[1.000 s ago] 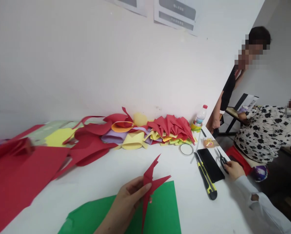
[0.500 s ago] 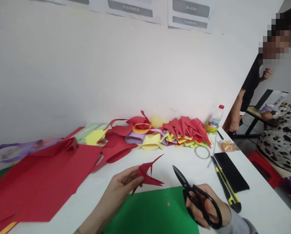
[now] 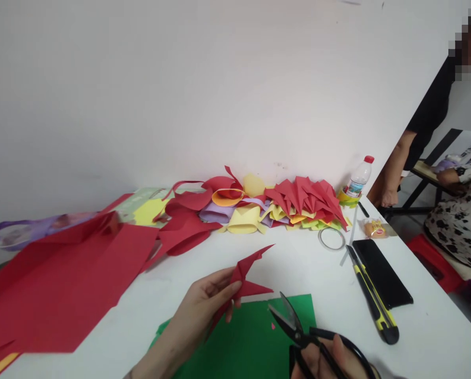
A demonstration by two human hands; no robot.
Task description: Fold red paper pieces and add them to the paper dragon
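My left hand (image 3: pixel 215 297) pinches a folded red paper piece (image 3: pixel 248 276) between thumb and fingers, its pointed ends sticking out to the right. My right hand (image 3: pixel 332 358), partly cut off by the lower edge, grips black-handled scissors (image 3: pixel 296 329). Their blades are spread apart and point up and left, a short way below the red piece and apart from it. Beneath both lies a green paper sheet (image 3: pixel 254 342), with a tiny pink scrap (image 3: pixel 273 326) on it.
Large red paper (image 3: pixel 61 295) covers the table's left. Along the wall lie red paper shapes (image 3: pixel 188 226) and stacked red folded pieces (image 3: pixel 304 200). At right are a bottle (image 3: pixel 359 179), tape ring (image 3: pixel 332 238), utility knife (image 3: pixel 373 295), black phone-like slab (image 3: pixel 383 271) and wrapped snack (image 3: pixel 375 229). People are beyond.
The scissor blades have parted, and my right hand has moved lower. The red paper piece has turned in my left hand and shifted slightly right. The camera view has tilted down.
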